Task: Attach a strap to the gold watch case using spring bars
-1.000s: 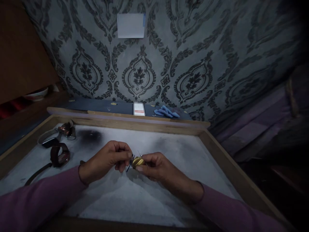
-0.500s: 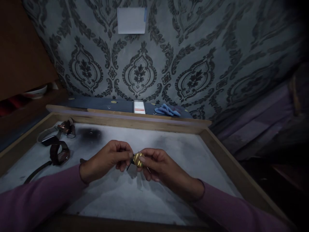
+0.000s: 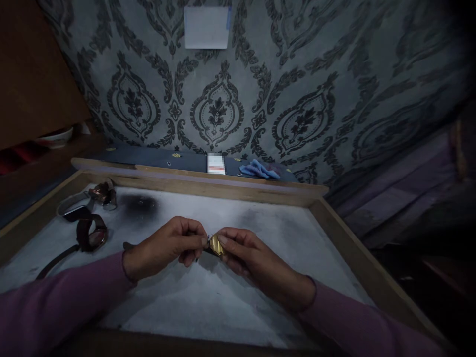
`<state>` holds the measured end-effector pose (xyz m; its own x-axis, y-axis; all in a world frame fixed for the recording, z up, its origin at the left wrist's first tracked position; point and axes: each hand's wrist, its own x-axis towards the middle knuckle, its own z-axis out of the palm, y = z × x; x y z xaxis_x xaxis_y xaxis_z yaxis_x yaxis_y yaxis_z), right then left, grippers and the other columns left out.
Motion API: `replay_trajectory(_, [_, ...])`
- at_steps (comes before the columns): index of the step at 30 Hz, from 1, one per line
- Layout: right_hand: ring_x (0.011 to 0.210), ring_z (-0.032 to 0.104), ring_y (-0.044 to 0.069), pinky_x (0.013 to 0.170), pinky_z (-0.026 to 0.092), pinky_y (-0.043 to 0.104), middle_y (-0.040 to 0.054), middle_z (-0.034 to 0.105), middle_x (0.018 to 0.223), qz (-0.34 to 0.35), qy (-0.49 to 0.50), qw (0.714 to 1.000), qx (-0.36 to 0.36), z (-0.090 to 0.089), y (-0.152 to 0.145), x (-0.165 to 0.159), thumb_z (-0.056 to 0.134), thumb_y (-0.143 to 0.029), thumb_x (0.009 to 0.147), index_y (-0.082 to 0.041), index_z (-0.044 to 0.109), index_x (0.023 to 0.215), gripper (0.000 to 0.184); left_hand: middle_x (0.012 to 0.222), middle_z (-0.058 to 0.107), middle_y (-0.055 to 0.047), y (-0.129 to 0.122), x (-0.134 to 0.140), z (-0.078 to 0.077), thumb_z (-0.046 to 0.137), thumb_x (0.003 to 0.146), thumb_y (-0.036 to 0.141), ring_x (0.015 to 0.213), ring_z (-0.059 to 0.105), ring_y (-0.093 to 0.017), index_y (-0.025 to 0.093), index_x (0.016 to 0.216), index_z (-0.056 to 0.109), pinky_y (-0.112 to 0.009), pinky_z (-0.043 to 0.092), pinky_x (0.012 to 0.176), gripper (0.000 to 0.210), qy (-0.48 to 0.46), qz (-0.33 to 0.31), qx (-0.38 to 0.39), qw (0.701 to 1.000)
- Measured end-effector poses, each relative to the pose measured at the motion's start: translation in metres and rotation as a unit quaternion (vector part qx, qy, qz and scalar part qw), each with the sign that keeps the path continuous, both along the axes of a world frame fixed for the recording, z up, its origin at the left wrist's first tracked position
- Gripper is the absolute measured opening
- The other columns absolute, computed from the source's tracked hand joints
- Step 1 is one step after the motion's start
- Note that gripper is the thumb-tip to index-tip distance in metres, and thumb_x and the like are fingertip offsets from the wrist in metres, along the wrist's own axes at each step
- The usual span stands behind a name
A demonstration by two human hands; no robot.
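Gold-coloured piece in right hand, beside left hand

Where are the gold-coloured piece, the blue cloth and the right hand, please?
Gold-coloured piece (image 3: 215, 246): head view, on its shiny face.
Blue cloth (image 3: 259, 169): head view, on its crumpled middle.
Right hand (image 3: 256, 254): head view, on the back of the hand.

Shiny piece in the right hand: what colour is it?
Gold; the shiny piece shows best in the head view.

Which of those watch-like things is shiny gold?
The gold piece in the right hand; the others, lying at the left of the tray, look dark, greyish or coppery.
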<state>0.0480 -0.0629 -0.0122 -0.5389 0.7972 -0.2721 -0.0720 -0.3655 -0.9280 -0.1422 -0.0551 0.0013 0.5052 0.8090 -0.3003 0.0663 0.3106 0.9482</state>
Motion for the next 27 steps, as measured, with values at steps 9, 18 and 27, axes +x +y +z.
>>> replay_trajectory(9, [0.046,0.028,0.004,0.043,0.014,0.022,-0.0054,0.046,0.059,0.009,-0.009,1.0,-0.001,-0.0014,-0.0001,-0.0002,0.065,-0.049,0.082,-0.014,0.059,0.078,0.035,0.049,0.052,0.006,0.0005,0.0004,-0.001,0.063,0.068,0.027,0.038,0.038,-0.004,0.015,0.064,0.057,-0.019,0.024,0.04,0.014,-0.004,-0.008,-0.029,1.0])
replay_trajectory(18, [0.045,0.028,0.004,0.042,0.014,0.022,-0.0051,0.047,0.06,0.011,-0.008,1.0,0.012,-0.0049,0.0008,-0.0008,0.064,-0.049,0.083,-0.015,0.058,0.077,0.035,0.049,0.051,0.006,-0.0017,0.0012,0.0,0.062,0.068,0.026,0.038,0.038,-0.004,0.015,0.063,0.056,-0.019,0.023,0.04,0.014,-0.002,-0.005,-0.034,0.999])
replay_trajectory(27, [0.046,0.029,0.005,0.043,0.016,0.023,-0.0055,0.046,0.059,0.0,-0.029,0.998,0.047,-0.0026,0.0003,-0.0018,0.066,-0.05,0.081,-0.015,0.057,0.078,0.037,0.05,0.049,0.006,-0.0014,0.0028,-0.0044,0.059,0.068,0.026,0.04,0.038,-0.005,0.015,0.062,0.056,-0.02,0.023,0.042,0.013,-0.007,0.012,-0.012,1.0])
